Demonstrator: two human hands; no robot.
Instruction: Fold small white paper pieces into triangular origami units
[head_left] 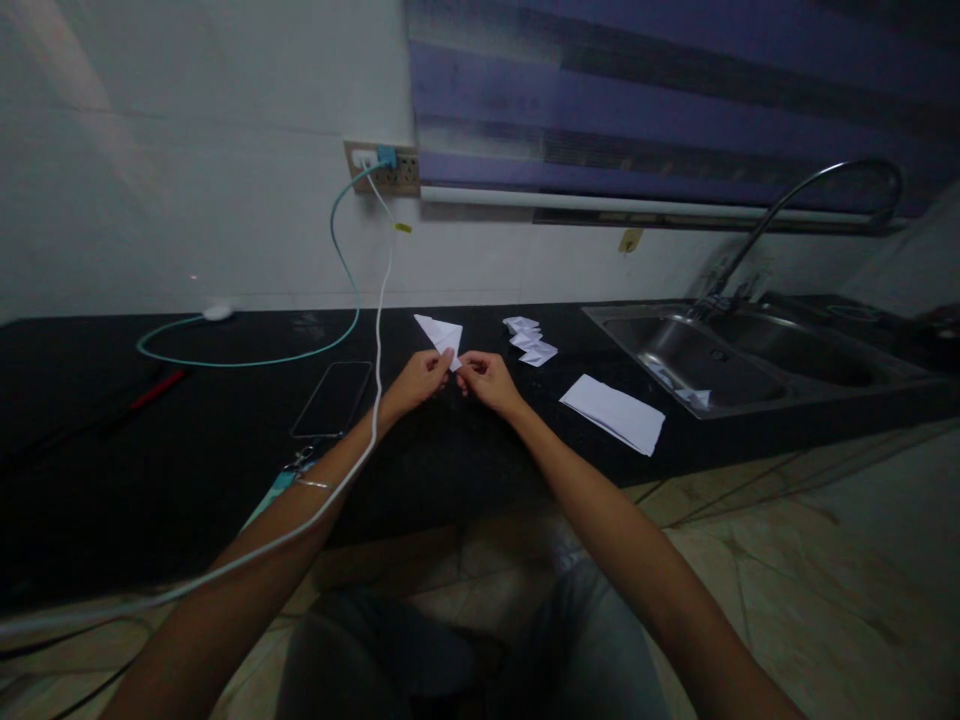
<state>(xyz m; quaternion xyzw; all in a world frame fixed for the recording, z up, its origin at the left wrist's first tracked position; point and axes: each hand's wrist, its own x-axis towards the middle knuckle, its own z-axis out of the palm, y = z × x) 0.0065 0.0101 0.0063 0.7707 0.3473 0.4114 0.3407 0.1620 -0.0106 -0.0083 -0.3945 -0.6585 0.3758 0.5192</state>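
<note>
A small folded piece of white paper (442,333) is held up over the dark counter, its pointed end toward the upper left. My left hand (424,378) pinches it from the left, thumb lying on its face. At its lower right corner, the fingers of my right hand (484,378) are closed on the paper's tip. Several folded paper pieces (529,341) lie in a zigzag cluster to the right of my hands. Nearer the sink rests a flat stack of white paper (615,412).
A phone (332,399) lies left of my hands. One white cable (379,330) hangs across my left forearm, and a teal cable (335,230) runs from the wall socket (405,172). At right is a steel sink (622,325) with a curved faucet (780,205).
</note>
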